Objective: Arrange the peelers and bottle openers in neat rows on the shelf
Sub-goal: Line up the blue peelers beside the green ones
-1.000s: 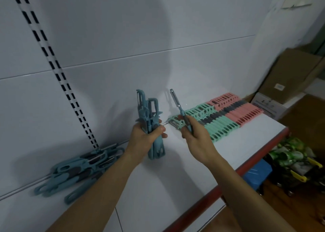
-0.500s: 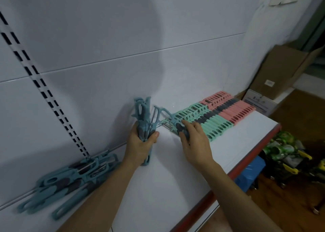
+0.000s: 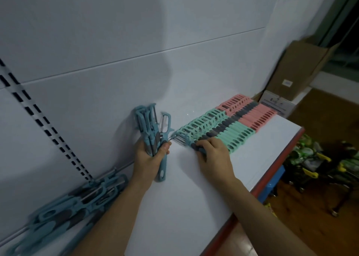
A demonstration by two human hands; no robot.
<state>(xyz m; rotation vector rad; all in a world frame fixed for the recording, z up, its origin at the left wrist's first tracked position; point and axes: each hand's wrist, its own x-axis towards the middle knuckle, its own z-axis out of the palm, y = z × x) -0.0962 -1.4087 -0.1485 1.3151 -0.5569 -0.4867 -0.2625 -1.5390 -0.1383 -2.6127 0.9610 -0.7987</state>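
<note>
My left hand (image 3: 149, 158) grips an upright bundle of blue peelers (image 3: 148, 125) above the white shelf (image 3: 184, 201), close to the back wall. My right hand (image 3: 213, 156) lies low on the shelf, its fingers curled over the dark grip of one blue peeler (image 3: 191, 142) lying at the left end of the mint-green row (image 3: 229, 131). A pink row (image 3: 252, 113) continues that line to the right. A loose heap of blue peelers (image 3: 73, 203) lies at the shelf's far left.
The shelf has a red front edge (image 3: 272, 174). A slotted upright (image 3: 44, 127) runs down the back wall. A cardboard box (image 3: 299, 69) and a white box (image 3: 275, 103) stand past the shelf's right end. A blue stool (image 3: 274, 182) and clutter sit on the floor.
My right hand has brought the single blue peeler down from mid-air and laid it against the left end of the mint-green row. My left hand kept its bundle and shifted slightly left.
</note>
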